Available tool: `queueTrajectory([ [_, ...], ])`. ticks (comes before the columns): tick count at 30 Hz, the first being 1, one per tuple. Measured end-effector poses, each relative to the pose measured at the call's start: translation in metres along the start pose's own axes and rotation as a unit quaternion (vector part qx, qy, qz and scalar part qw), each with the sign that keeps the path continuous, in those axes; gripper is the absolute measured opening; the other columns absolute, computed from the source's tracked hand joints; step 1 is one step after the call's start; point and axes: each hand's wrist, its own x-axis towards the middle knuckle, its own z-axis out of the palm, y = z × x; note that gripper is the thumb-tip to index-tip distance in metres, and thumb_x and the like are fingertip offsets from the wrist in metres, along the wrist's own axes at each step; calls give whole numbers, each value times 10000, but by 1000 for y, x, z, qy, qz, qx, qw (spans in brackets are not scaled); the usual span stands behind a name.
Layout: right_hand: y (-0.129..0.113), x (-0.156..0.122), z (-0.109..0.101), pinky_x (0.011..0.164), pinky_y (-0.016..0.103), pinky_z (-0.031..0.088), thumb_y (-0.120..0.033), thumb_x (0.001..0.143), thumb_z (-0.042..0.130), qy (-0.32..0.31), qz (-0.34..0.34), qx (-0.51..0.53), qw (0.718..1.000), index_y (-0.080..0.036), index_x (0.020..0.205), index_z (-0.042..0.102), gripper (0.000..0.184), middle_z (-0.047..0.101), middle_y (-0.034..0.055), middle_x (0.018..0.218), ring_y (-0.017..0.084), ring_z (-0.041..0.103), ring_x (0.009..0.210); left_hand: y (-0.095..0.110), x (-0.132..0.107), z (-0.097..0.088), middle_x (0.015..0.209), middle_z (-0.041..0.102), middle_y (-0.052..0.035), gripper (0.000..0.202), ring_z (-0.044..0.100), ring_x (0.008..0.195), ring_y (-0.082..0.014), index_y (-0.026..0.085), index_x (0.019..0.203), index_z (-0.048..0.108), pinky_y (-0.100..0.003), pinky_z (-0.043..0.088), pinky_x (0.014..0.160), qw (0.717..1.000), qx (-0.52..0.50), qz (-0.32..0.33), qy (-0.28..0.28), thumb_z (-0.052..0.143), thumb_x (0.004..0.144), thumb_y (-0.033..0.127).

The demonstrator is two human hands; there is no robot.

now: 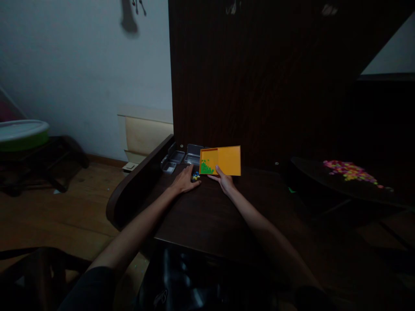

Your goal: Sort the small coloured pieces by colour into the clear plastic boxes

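My right hand (225,180) grips the near edge of a yellow box (229,160), thumb on top and fingers underneath. The box's flat cover spans its right half, and the uncovered left part holds many small green pieces (206,167), gathered toward the near left corner. My left hand (186,180) lies on the dark wooden surface (197,216), fingers spread, beside a small pile of blue and yellow pieces (196,176). Just beyond it stand several small clear plastic cases (177,156) with raised lids.
A curved wooden armrest (129,190) borders the surface on the left, and a dark panel (259,77) rises behind. At right, a dark stand (311,177) bears a heap of multicoloured pieces (352,172). A green tub with a white lid (24,136) sits far left.
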Motion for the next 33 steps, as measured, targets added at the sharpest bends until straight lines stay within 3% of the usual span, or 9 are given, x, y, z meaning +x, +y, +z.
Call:
queueTrajectory([
  [5, 12, 4, 4, 797, 416, 610, -266, 704, 728, 22, -15, -26, 999, -190, 1055, 643, 369, 691, 42, 1032, 223, 645, 998, -1, 9, 4, 1428, 404, -207, 840, 399, 1323, -311, 115, 1394, 276, -411, 351, 1070, 1000, -5, 1, 3, 590, 744, 544],
  [8, 16, 2, 6, 871, 423, 577, -299, 686, 743, 28, -13, -49, 998, -197, 1042, 652, 381, 686, 37, 1066, 221, 638, 1019, -5, 12, 5, 1434, 389, -223, 855, 393, 1327, -315, 96, 1395, 273, -415, 344, 1076, 1000, -8, 0, 0, 593, 745, 549],
  [13, 17, -6, 7, 1123, 407, 318, -359, 670, 748, 36, -68, -160, 984, -227, 1016, 669, 378, 663, 17, 1154, 206, 521, 1210, -7, 12, 6, 1434, 384, -234, 881, 396, 1323, -322, 72, 1407, 260, -416, 338, 1083, 1000, -6, 1, -8, 570, 754, 575],
  [17, 13, -11, 7, 1162, 386, 221, -365, 680, 739, -12, -92, -193, 977, -240, 1005, 685, 352, 680, 22, 1120, 210, 471, 1262, -5, 11, 5, 1423, 410, -209, 857, 411, 1313, -316, 100, 1413, 257, -415, 350, 1073, 1000, 0, 6, -6, 560, 766, 573],
  [22, 12, -15, 10, 1140, 375, 269, -392, 718, 703, -44, -86, -236, 967, -245, 952, 699, 277, 690, 21, 1091, 215, 528, 1204, -4, 10, 4, 1352, 483, -194, 792, 479, 1246, -320, 120, 1403, 272, -428, 395, 1023, 1000, 6, 28, 0, 534, 792, 551],
  [30, 26, -12, 10, 1043, 374, 402, -439, 758, 644, -65, -152, -292, 942, -251, 825, 697, 207, 723, 12, 862, 229, 639, 999, -3, 11, 2, 1234, 560, -165, 604, 553, 1129, -309, 156, 1258, 407, -424, 455, 933, 1000, 17, 25, -5, 550, 792, 512],
  [33, 30, -10, 7, 970, 372, 465, -425, 749, 652, -69, -164, -298, 938, -261, 828, 697, 188, 722, 0, 863, 229, 655, 931, -3, 11, 3, 1225, 564, -158, 625, 565, 1113, -299, 166, 1277, 383, -414, 466, 917, 1000, 4, 27, -3, 543, 795, 529],
])
